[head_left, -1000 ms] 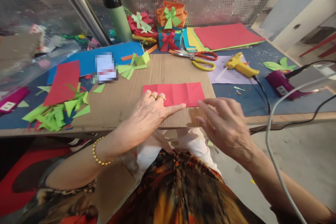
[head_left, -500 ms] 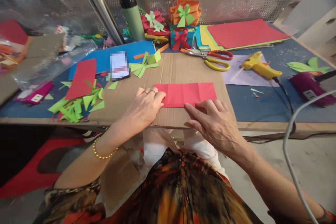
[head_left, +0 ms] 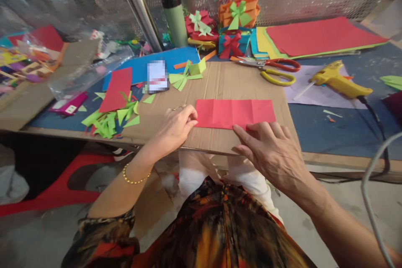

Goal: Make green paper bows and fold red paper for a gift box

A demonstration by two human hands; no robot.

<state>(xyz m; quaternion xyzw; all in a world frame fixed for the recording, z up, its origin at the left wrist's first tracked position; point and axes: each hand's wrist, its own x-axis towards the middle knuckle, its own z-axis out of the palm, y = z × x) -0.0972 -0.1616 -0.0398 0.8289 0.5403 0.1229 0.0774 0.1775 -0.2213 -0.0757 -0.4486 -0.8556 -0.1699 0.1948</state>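
Observation:
A folded strip of red paper (head_left: 241, 111) lies flat on a sheet of brown cardboard (head_left: 216, 79), with several upright creases across it. At the paper's left edge, the thumb and forefinger of my left hand (head_left: 177, 127) are pinched together on its lower corner. My right hand (head_left: 270, 146) rests over the lower right edge, forefinger stretched along the paper and thumb apart below it; the other fingers are bent with tips partly hidden. Beyond the paper lie scissors (head_left: 276, 71) with red and yellow handles.
A yellow glue gun (head_left: 342, 81) with a black cord lies at right on lilac paper. Green paper scraps (head_left: 106, 123), a red strip (head_left: 116, 90) and a phone (head_left: 157, 76) are at left. Behind stand a green bottle (head_left: 175, 19), paper boxes with bows (head_left: 238, 12) and coloured sheets (head_left: 323, 35).
The view has swung left, so everything sits further right. My left hand has drawn back to the paper's left edge, uncovering more of that end. My right hand stays at the lower edge.

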